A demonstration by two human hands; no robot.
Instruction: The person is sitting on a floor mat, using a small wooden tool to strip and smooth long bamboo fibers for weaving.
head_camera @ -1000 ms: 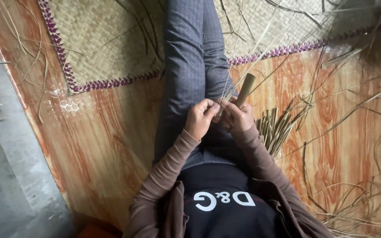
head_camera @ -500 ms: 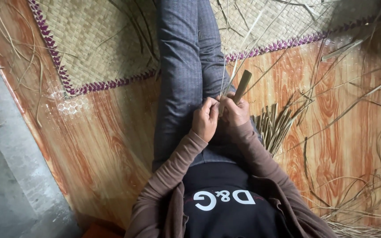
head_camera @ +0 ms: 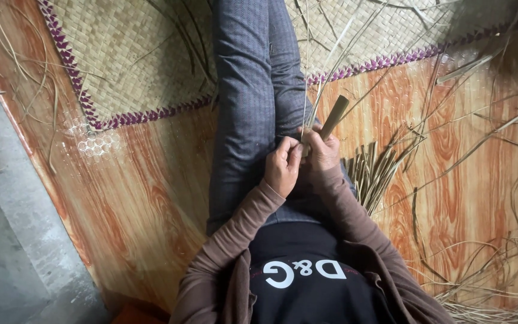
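Note:
I sit on the floor with my legs in grey trousers stretched out ahead. My right hand grips a short wooden-handled tool that sticks up and to the right. My left hand presses against the right one and pinches thin pale straw strands that rise straight up from between the two hands. Whether the tool has a blade is hidden by the fingers.
A woven straw mat with a purple zigzag border lies under my legs on the orange wood-pattern floor. A bundle of cut reed pieces lies by my right hip. Loose straw is scattered at right. Grey concrete runs along the left.
Both hands stay together at the lap, shifted slightly while working the strands. The view has tilted a little; the tool handle keeps its angle.

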